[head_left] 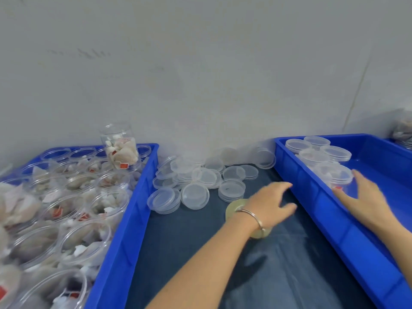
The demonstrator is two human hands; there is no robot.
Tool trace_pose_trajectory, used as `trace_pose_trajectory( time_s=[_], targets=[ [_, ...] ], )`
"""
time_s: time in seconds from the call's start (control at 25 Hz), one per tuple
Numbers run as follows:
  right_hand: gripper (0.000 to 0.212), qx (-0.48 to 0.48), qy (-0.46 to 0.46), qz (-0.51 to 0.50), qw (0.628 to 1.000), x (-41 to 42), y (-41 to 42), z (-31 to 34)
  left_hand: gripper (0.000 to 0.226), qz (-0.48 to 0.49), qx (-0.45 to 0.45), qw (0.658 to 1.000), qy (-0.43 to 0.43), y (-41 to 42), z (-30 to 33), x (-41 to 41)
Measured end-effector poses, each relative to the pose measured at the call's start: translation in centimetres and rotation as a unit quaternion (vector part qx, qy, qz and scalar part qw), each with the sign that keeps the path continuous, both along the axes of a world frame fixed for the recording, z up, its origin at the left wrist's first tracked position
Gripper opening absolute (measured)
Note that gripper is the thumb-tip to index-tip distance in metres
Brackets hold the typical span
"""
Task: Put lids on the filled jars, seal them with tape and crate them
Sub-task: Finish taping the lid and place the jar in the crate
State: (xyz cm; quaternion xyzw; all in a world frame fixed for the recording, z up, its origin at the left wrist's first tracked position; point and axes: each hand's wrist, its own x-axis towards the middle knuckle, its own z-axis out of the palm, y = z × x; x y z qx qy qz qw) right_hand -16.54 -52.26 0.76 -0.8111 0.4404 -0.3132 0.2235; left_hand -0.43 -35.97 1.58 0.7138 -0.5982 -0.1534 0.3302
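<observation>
Work surface: a dark blue-grey sheet [256,270] covers the table between two crates.
Room: a plain grey wall [200,74] stands directly behind the table.
Loose lids: a heap of clear round lids [196,181] lies on the sheet against the wall, between the crates; several overlap or are stacked.
Tape roll: a clear tape roll [236,207] rests on the sheet just in front of the lids, largely hidden by the left wrist.
Left crate: a blue crate [124,230] holds open filled jars [66,210] packed close, containing pale sachets with red tags; one jar [120,148] is perched higher than the rest at the back.
Right crate: a blue crate [316,208] holds lidded jars [321,152] grouped at its far end; the near floor is bare.
Far right: a bag [403,128] of pale contents sits in another blue container, partly out of frame.
Left hand: the left hand [272,206] hovers over the sheet beside the right crate's wall, fingers spread and relaxed, holding nothing; a metal bangle [254,216] circles the wrist.
Right hand: the right hand [363,192] reaches inside the right crate, fingers curved round the nearest lidded jar [336,175].
</observation>
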Motion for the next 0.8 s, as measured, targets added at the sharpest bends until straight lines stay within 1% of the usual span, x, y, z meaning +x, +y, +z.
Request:
trace_pose_trajectory(
  time_s=[0.04,0.08,0.12,0.16,0.2,0.28,0.36,0.48,0.6,0.68,0.76,0.8],
  targets=[
    [0.058,-0.069,-0.01,-0.03,0.997,0.7,0.7,0.3,0.045,0.037,-0.028,0.999,0.012,1.4,0.4,2.0],
    [0.054,-0.104,-0.044,-0.039,0.993,2.0,2.0,0.7,0.037,0.079,-0.052,0.995,0.014,2.9,0.7,3.9],
    [0.048,-0.114,-0.087,-0.022,0.989,3.8,3.7,0.9,0.03,0.125,-0.071,0.99,0.015,4.2,1.0,5.6],
    [0.041,-0.112,-0.123,0.021,0.986,6.1,6.0,0.9,0.025,0.172,-0.083,0.981,0.015,5.6,1.3,7.0],
    [0.037,-0.097,-0.145,0.073,0.982,8.8,8.6,0.9,0.022,0.215,-0.091,0.972,0.015,6.9,1.6,8.2],
    [0.033,-0.033,-0.164,0.182,0.969,14.2,14.2,0.3,0.02,0.285,-0.099,0.953,0.011,9.5,2.2,9.7],
    [0.032,0.047,-0.19,0.27,0.943,18.8,19.5,-0.1,0.02,0.343,-0.103,0.934,-0.017,12.3,2.7,10.7],
    [0.029,0.131,-0.204,0.352,0.904,23.8,25.3,-0.8,0.023,0.408,-0.104,0.904,-0.069,16.5,3.0,11.8],
    [0.025,0.135,-0.175,0.394,0.892,26.7,28.7,-1.2,0.027,0.454,-0.105,0.881,-0.08,19.6,2.8,12.4],
    [0.023,0.112,-0.154,0.408,0.893,27.6,30.1,-1.5,0.029,0.48,-0.065,0.867,-0.113,20.8,2.6,12.8],
    [0.02,0.078,-0.124,0.434,0.889,27.9,30.9,-1.9,0.032,0.506,0.024,0.848,-0.155,21.9,2.3,13.4],
    [0.022,0.059,-0.099,0.452,0.885,27.9,31.1,-2.2,0.035,0.514,0.078,0.839,-0.158,22.4,2.2,13.7]
  ],
)
